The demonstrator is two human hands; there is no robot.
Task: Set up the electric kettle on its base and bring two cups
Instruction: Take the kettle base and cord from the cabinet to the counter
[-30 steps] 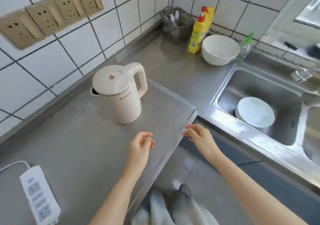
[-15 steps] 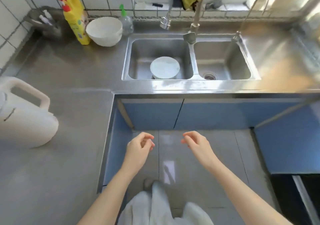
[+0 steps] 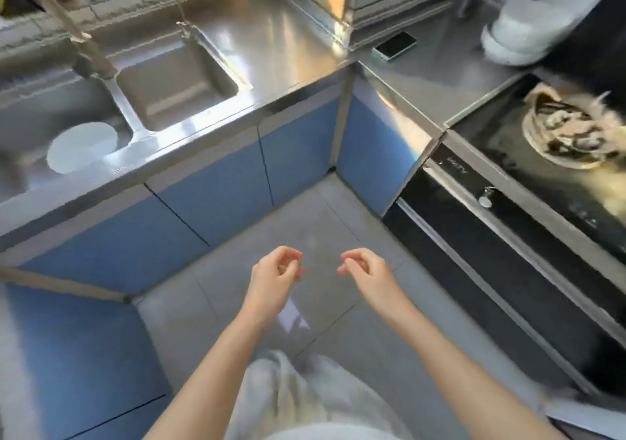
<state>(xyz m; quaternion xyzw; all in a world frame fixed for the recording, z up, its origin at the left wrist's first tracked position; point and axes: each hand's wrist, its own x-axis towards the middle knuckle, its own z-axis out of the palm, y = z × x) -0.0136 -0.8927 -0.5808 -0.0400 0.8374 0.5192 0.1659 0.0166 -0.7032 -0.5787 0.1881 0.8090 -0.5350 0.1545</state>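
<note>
My left hand [image 3: 276, 278] and my right hand [image 3: 367, 275] hang side by side over the grey floor, in front of the blue cabinet doors. Both hold nothing, with fingers loosely curled and apart. The kettle, its base and any cups are out of view. The picture is blurred by motion.
A steel double sink [image 3: 176, 84] sits at the upper left, with a white plate [image 3: 81, 146] in its left basin. The steel counter [image 3: 288, 40] turns a corner; a phone [image 3: 394, 46] lies on it. At right are a black hob [image 3: 528, 155], its burner [image 3: 572, 128] and a white appliance [image 3: 521, 33].
The view has swung right, away from the kettle on the left counter, past the sink towards the hob. My hands kept the same loose, empty pose.
</note>
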